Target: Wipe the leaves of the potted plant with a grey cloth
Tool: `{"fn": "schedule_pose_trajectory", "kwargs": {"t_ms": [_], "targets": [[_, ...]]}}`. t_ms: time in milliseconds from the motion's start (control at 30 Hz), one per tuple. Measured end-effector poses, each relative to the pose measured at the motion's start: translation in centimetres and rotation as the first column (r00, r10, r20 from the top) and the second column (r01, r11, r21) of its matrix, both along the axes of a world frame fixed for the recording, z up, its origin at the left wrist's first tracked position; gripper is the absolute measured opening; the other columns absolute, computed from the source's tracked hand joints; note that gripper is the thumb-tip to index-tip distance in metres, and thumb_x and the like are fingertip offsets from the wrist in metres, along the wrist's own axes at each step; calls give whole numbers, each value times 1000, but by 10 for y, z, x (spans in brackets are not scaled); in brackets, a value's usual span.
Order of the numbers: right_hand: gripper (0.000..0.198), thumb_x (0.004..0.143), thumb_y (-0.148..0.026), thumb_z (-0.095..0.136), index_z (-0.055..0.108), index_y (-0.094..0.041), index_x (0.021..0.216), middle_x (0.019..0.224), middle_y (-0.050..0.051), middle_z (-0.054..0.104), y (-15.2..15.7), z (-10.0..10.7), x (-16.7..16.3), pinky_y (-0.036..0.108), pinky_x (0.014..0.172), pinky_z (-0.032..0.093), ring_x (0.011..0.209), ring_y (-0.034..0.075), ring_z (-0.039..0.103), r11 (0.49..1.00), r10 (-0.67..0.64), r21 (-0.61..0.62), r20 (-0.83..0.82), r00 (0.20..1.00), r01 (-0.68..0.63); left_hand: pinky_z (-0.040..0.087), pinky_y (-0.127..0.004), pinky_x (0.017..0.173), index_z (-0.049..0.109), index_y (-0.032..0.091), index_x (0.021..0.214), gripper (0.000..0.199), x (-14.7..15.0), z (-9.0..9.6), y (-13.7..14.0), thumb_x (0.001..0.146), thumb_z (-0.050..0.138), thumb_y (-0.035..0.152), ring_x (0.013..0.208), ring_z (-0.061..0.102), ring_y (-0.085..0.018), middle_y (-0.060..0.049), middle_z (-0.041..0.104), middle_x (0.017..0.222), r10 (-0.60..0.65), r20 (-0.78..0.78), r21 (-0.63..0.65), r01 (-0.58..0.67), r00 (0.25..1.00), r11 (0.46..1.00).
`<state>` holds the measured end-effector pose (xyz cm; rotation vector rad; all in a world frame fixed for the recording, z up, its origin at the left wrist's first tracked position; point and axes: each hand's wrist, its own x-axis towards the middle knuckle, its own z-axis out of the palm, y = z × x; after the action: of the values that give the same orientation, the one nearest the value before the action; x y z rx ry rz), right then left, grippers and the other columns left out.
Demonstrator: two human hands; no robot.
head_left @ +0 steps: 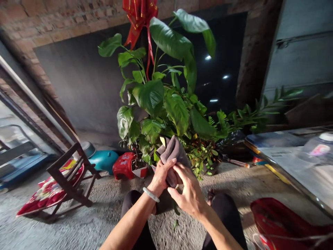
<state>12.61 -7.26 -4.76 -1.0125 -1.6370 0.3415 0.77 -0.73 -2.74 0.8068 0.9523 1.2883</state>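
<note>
1. Cloth point(177, 152): greyish purple, with a pale yellow patch.
2. Leaves point(148, 95): green, glossy, some darker.
3. Bow point(140, 14): red, gold-flecked.
4. Bangle point(151, 194): milky white.
5. Trousers point(226, 215): black.
6. Chair point(58, 174): dark brown.
7. Cushion point(49, 196): deep red, pale floral pattern.
8. Tank point(105, 161): teal.
9. Stool point(122, 166): red.
10. Wall point(85, 15): reddish-brown brickwork.
11. Panel point(78, 80): charcoal.
12. Trolley point(18, 171): blue.
13. Counter point(288, 159): pale grey.
14. Jug point(316, 152): clear, white cap, pink-and-white label.
15. Floor point(104, 222): mottled grey.
</note>
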Motion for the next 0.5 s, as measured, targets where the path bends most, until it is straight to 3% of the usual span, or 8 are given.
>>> {"fn": "schedule_pose_trajectory", "kwargs": {"t_ms": [67,133,167,233,333,500], "targets": [[33,83,-33,72,80,-23,114,117,14,82,9,-1,28,51,93,66,106,33,78,993,32,-106,-125,992,-46,60,-37,79,74,20,101,52,1,0,2,59,97,40,83,75,-26,-5,77,84,25,-55,-55,-28,998,998],[32,87,-44,70,80,-23,108,104,12,83,33,1,69,47,84,66,94,31,79,977,-108,-207,-269,957,52,61,-37,75,75,18,104,56,-2,-3,0,56,96,38,77,75,-26,-7,79,86,0,-86,-101,-9,996,995],[38,87,-49,71,79,-21,112,105,13,83,50,3,92,48,85,66,95,31,79,956,-234,-250,-326,916,155,61,-37,73,76,17,103,56,-5,-5,-2,55,96,37,75,74,-25,-8,80,86,-41,-98,-116,30,994,993],[52,82,-48,73,75,-18,123,121,18,81,91,8,136,51,102,61,112,34,77,914,-373,-309,-382,845,264,61,-37,72,79,18,101,52,-10,-8,-6,56,96,37,73,74,-26,-9,81,85,-163,-130,-120,148,978,982],[60,87,-41,62,65,-13,140,137,22,74,155,18,182,50,113,54,129,34,71,818,-537,-433,-340,772,378,62,-36,77,82,19,107,52,-18,-8,-11,60,94,36,82,76,-28,-9,82,91,-307,-195,-95,294,931,951],[60,88,-40,60,66,-12,140,144,22,70,233,33,205,53,122,42,139,38,62,776,-567,-461,-211,796,431,62,-39,86,81,16,107,56,-30,-8,-11,59,93,40,97,76,-33,-12,82,99,-315,-317,-107,297,894,949]]}}
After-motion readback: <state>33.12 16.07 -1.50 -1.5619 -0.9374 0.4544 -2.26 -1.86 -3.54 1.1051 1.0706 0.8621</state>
